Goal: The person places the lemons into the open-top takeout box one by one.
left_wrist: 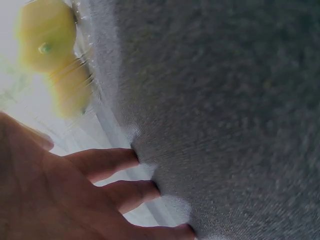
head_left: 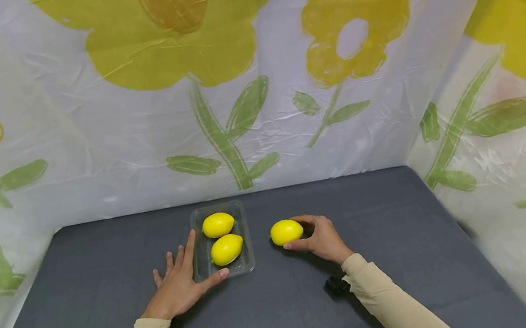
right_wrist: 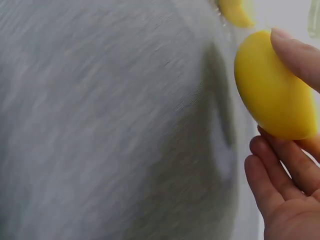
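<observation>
A clear plastic tray point(head_left: 247, 264) lies on the table with two yellow lemons in it, a far lemon point(head_left: 218, 224) and a near lemon point(head_left: 227, 249). My left hand point(head_left: 179, 288) spreads its fingers along the tray's left side, the thumb at its near edge. In the left wrist view, straight fingertips point(left_wrist: 147, 190) rest on the cloth beside the tray. To the right of the tray, my right hand point(head_left: 324, 242) pinches a third lemon point(head_left: 286, 232) between thumb and fingers. The right wrist view shows this lemon point(right_wrist: 272, 90) held apart from the table, its shadow on the cloth.
Dark grey cloth covers the table point(head_left: 380, 209). A white curtain point(head_left: 128, 138) printed with yellow flowers hangs behind it and along both sides. Under the right sleeve sits a small black device point(head_left: 336, 286).
</observation>
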### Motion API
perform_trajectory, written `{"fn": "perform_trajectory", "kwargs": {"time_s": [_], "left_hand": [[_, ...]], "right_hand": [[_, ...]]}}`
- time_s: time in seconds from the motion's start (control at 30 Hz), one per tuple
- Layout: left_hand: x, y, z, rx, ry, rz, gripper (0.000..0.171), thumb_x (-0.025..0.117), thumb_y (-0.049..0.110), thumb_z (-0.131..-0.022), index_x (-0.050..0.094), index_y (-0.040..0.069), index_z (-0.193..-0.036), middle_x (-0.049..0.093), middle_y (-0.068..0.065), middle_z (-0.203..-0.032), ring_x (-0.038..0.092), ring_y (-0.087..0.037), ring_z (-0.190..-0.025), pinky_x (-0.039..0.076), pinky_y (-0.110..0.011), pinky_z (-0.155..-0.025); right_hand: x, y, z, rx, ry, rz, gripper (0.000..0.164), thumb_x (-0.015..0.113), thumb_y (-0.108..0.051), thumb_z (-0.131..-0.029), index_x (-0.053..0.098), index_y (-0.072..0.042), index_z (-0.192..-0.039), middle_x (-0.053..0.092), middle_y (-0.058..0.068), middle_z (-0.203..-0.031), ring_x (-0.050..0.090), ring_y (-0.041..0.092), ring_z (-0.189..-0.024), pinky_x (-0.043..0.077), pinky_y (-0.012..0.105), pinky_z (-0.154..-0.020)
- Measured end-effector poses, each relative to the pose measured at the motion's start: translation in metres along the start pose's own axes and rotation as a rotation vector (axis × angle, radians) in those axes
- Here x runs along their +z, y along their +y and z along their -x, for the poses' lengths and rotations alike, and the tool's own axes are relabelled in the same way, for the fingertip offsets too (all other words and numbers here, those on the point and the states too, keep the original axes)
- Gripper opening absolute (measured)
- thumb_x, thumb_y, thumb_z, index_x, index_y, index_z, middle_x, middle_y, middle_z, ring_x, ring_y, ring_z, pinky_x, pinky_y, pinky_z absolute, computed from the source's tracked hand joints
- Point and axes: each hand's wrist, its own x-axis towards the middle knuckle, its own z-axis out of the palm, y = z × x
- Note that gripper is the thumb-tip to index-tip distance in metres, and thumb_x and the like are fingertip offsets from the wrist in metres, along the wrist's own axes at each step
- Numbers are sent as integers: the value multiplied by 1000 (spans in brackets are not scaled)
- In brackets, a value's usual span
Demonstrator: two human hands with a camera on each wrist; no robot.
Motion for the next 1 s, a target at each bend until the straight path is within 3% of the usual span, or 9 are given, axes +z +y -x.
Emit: {"fn": "perform_trajectory", "kwargs": {"time_s": [0.33,0.63,1.0], "left_hand": [[0,-3,-2,-6,-2,-10,122,57,83,-82,-16,27,-162,7,-39,-161,-5,-64,-144,-6,-87,-96],[-2,1,-2,-23,-29,-10,123,57,83,-82,-17,27,-162,6,-39,-160,-5,-65,-143,-7,-87,-96],[0,0,-4,-28,-43,-7,122,56,84,-82,-17,27,-162,6,-40,-160,-6,-65,-143,-7,-88,-95]], "right_hand": [[15,-25,-20,-40,7,-41,64,93,-22,-75,68,-6,-131,69,8,-125,67,26,-111,55,43,-94],[34,-57,-45,-83,-45,20,64,91,-30,-78,67,-11,-134,69,4,-127,65,25,-116,47,46,-103],[54,-69,-58,-101,-99,71,67,88,-32,-82,63,-6,-138,67,7,-132,62,26,-120,51,42,-100]]}}
